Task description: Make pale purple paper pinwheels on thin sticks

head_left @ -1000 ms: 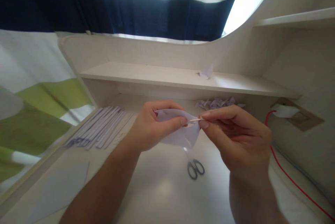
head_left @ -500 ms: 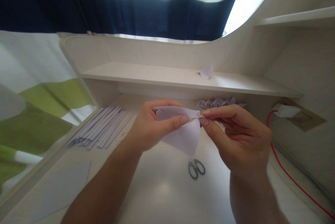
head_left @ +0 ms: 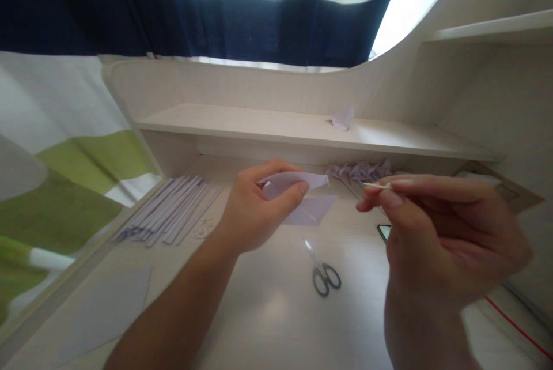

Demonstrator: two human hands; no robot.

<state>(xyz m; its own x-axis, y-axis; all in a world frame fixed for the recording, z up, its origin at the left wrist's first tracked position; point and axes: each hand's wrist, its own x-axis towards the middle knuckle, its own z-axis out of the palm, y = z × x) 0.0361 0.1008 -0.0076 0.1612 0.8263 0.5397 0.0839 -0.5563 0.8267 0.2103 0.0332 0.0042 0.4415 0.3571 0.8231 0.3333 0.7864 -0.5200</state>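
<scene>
My left hand [head_left: 254,208] is closed on a folded piece of pale lilac paper [head_left: 302,197], held above the desk with its flap hanging toward the right. My right hand [head_left: 436,231] is raised nearer the camera, off to the right of the paper. Its thumb and forefinger pinch a thin wooden stick [head_left: 375,186] whose tip points left toward the paper without touching it.
Small scissors [head_left: 323,273] lie on the white desk [head_left: 268,312] below the hands. Several lilac paper strips [head_left: 173,217] lie at the left, a lilac sheet [head_left: 103,312] near the front left. Folded lilac pieces [head_left: 360,171] sit under the shelf, one more [head_left: 343,119] on it. A red cable [head_left: 514,327] runs at right.
My right hand has pulled the stick away from the paper, moving right and closer to the camera. The paper stays in my left hand and its flap has dropped lower.
</scene>
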